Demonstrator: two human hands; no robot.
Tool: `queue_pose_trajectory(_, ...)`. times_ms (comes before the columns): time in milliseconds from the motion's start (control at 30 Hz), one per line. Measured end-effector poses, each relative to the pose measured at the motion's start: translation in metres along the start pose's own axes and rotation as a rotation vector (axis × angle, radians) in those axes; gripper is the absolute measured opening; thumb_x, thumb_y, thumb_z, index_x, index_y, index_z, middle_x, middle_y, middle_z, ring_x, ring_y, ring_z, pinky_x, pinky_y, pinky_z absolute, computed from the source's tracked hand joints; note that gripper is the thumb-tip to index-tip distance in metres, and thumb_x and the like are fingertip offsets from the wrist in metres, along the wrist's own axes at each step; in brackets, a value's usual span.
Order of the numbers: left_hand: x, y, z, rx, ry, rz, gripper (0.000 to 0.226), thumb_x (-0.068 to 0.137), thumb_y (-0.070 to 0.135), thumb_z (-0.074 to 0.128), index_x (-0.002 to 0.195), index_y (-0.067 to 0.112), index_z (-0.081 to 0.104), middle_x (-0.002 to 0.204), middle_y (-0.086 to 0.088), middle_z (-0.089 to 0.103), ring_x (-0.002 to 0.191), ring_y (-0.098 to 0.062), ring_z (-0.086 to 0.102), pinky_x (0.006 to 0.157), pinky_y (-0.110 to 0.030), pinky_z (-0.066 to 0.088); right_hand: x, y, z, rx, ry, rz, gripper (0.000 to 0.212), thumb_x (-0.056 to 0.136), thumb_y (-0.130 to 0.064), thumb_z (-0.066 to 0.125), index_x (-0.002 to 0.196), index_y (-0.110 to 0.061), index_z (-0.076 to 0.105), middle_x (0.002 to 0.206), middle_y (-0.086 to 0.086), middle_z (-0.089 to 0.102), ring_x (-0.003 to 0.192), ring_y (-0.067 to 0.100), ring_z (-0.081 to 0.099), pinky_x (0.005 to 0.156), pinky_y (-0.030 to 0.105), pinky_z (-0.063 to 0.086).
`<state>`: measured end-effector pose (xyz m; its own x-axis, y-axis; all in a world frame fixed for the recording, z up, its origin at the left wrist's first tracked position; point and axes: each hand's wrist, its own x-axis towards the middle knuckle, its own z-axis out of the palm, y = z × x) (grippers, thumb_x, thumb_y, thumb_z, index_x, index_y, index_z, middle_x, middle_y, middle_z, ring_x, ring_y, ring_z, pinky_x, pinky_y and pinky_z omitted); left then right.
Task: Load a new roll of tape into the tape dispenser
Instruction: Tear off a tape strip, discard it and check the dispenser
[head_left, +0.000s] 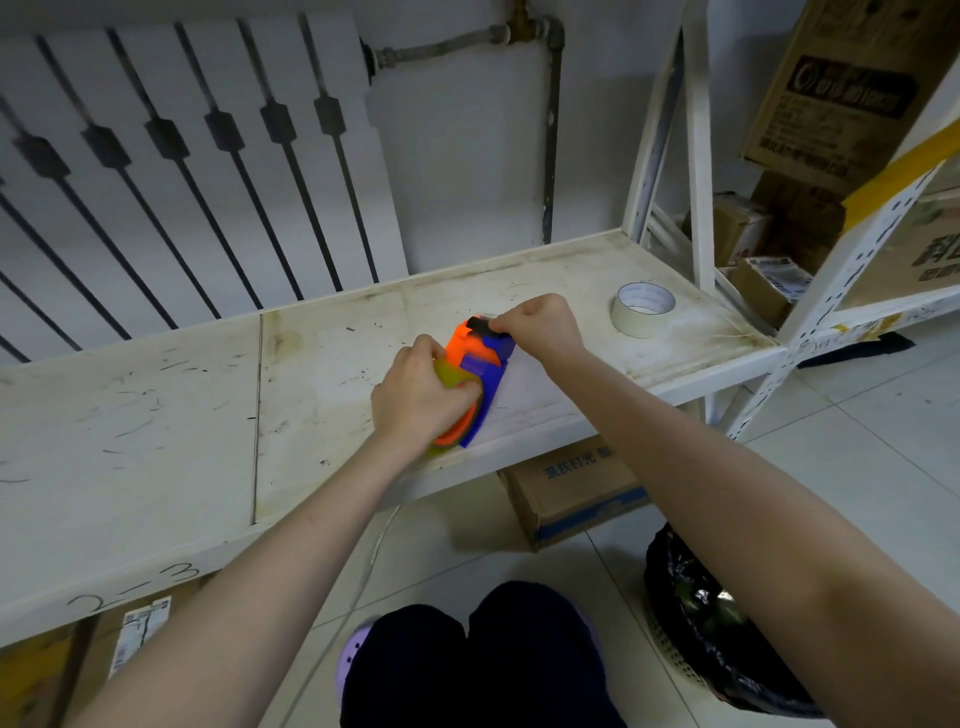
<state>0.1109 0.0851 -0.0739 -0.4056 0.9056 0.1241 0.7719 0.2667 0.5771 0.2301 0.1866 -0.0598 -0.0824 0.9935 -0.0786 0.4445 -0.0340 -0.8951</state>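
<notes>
Orange-blue tape dispenser (475, 376) gripped by both hands (415, 397), spare tape roll (643, 309) well right.

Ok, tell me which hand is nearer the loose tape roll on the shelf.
Right. The right hand pinches the dispenser's front end, just left of the tape roll. The left hand grips the dispenser's rear, farther away.

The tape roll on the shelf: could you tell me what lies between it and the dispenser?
In the head view, only the right hand and bare shelf separate tape roll from dispenser.
</notes>
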Motion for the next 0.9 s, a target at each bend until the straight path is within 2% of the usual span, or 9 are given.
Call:
queue_pose_trajectory(133, 0.010, 0.009, -0.005, 0.003, -0.101, -0.038, 0.069, 0.067, 0.046, 0.068, 0.122, 0.019, 0.037, 0.106, 0.001, 0.045, 0.090, -0.023, 0.052, 0.076, -0.039, 0.051, -0.014, -0.016, -0.002, -0.242, 0.011, -0.148, 0.015, 0.079, -0.027, 0.066, 0.081, -0.014, 0.072, 0.086, 0.004, 0.071, 0.078, 0.017, 0.063, 0.068, 0.032, 0.052)
queue_pose_trajectory(200, 0.012, 0.010, -0.003, -0.043, -0.076, -0.020, 0.074, 0.064, 0.056, 0.069, 0.121, 0.020, 0.039, 0.106, 0.001, 0.049, 0.090, -0.023, 0.054, 0.074, -0.039, 0.052, -0.023, -0.024, -0.002, -0.360, 0.051, -0.233, 0.010, 0.077, -0.028, 0.065, 0.074, -0.021, 0.071, 0.080, -0.003, 0.071, 0.075, 0.016, 0.064, 0.064, 0.031, 0.052)
queue_pose_trajectory(300, 0.014, 0.007, 0.001, -0.178, 0.019, 0.009, 0.064, 0.067, 0.060, 0.068, 0.113, 0.020, 0.049, 0.104, 0.001, 0.060, 0.090, -0.020, 0.058, 0.064, -0.029, 0.046, -0.034, -0.030, 0.000, -0.501, 0.120, -0.349, 0.010, 0.075, -0.029, 0.061, 0.073, -0.023, 0.068, 0.076, -0.004, 0.069, 0.071, 0.017, 0.062, 0.057, 0.027, 0.048)
queue_pose_trajectory(467, 0.011, 0.005, -0.002, -0.244, 0.101, 0.011, 0.050, 0.072, 0.054, 0.069, 0.108, 0.022, 0.058, 0.095, 0.007, 0.063, 0.083, -0.014, 0.056, 0.054, -0.018, 0.037, -0.043, -0.028, 0.001, -0.712, 0.221, -0.541, 0.017, 0.086, -0.029, 0.051, 0.084, -0.018, 0.064, 0.077, 0.000, 0.065, 0.064, 0.019, 0.051, 0.047, 0.020, 0.025)
queue_pose_trajectory(600, 0.012, 0.009, -0.003, -0.202, 0.117, -0.007, 0.040, 0.071, 0.048, 0.070, 0.098, 0.021, 0.058, 0.087, 0.004, 0.063, 0.078, -0.018, 0.059, 0.054, -0.023, 0.041, -0.045, -0.024, 0.003, -0.866, 0.285, -0.662, 0.022, 0.092, -0.033, 0.046, 0.089, -0.014, 0.058, 0.084, 0.003, 0.064, 0.069, 0.021, 0.051, 0.049, 0.025, 0.024)
queue_pose_trajectory(700, 0.013, 0.013, -0.001, -0.178, 0.126, -0.024, 0.034, 0.071, 0.045, 0.069, 0.092, 0.021, 0.057, 0.084, 0.002, 0.064, 0.077, -0.020, 0.060, 0.061, -0.031, 0.049, -0.045, -0.018, 0.007, -0.832, 0.362, -0.785, 0.018, 0.086, -0.027, 0.055, 0.083, -0.010, 0.062, 0.100, 0.009, 0.064, 0.080, 0.026, 0.059, 0.051, 0.027, 0.029)
queue_pose_trajectory(767, 0.012, 0.014, 0.001, -0.167, 0.131, -0.028, 0.033, 0.071, 0.044, 0.069, 0.092, 0.021, 0.056, 0.085, 0.002, 0.064, 0.077, -0.020, 0.060, 0.061, -0.031, 0.048, -0.043, -0.014, 0.009, -0.791, 0.390, -0.842, 0.017, 0.081, -0.022, 0.061, 0.073, -0.007, 0.060, 0.082, 0.011, 0.065, 0.061, 0.026, 0.059, 0.047, 0.024, 0.027)
queue_pose_trajectory(833, 0.011, 0.015, 0.003, -0.170, 0.136, -0.029, 0.033, 0.071, 0.044, 0.069, 0.093, 0.022, 0.056, 0.086, 0.002, 0.065, 0.078, -0.020, 0.060, 0.061, -0.030, 0.047, -0.042, -0.008, 0.010, -0.786, 0.424, -0.849, 0.023, 0.083, -0.025, 0.050, 0.067, -0.009, 0.056, 0.060, 0.006, 0.058, 0.044, 0.022, 0.050, 0.043, 0.022, 0.021)
queue_pose_trajectory(900, 0.010, 0.015, 0.004, -0.191, 0.138, -0.026, 0.034, 0.072, 0.043, 0.069, 0.095, 0.022, 0.056, 0.087, 0.003, 0.065, 0.078, -0.019, 0.060, 0.061, -0.029, 0.047, -0.042, -0.007, 0.011, -0.758, 0.439, -0.844, 0.027, 0.084, -0.026, 0.045, 0.065, -0.008, 0.053, 0.050, 0.003, 0.053, 0.037, 0.020, 0.043, 0.040, 0.020, 0.016)
